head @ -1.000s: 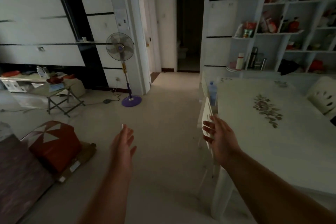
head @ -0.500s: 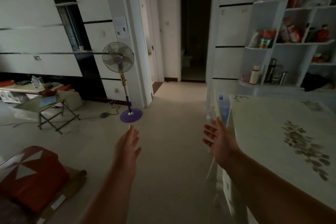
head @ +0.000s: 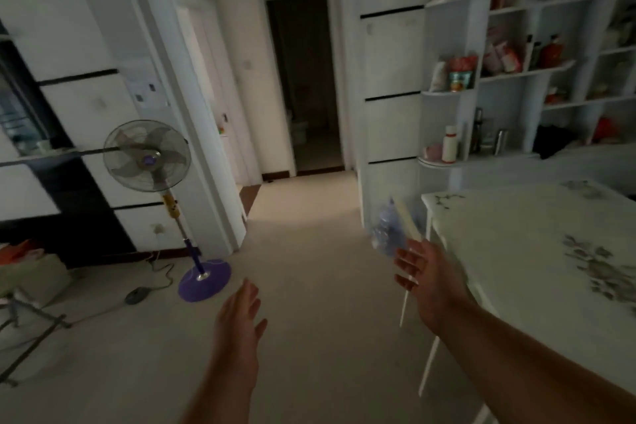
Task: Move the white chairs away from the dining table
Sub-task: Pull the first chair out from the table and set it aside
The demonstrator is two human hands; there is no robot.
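Note:
The white dining table with a flower print fills the right side. A white chair is tucked at its left edge; only its thin backrest edge and a leg show, blurred. My right hand is open, fingers spread, just in front of that backrest, and I cannot tell if it touches. My left hand hangs open over the floor to the left, holding nothing. A blurred blue bottle shows beside the chair back.
A standing fan with a purple base and a trailing cord stands at left. White shelves full of bottles line the back right. A dark doorway opens ahead. A folding stand sits at far left.
The view has swung up and advanced toward the doorway, so the red cushion left the frame. Both hands stay open and raised, the right one still near the chair back.

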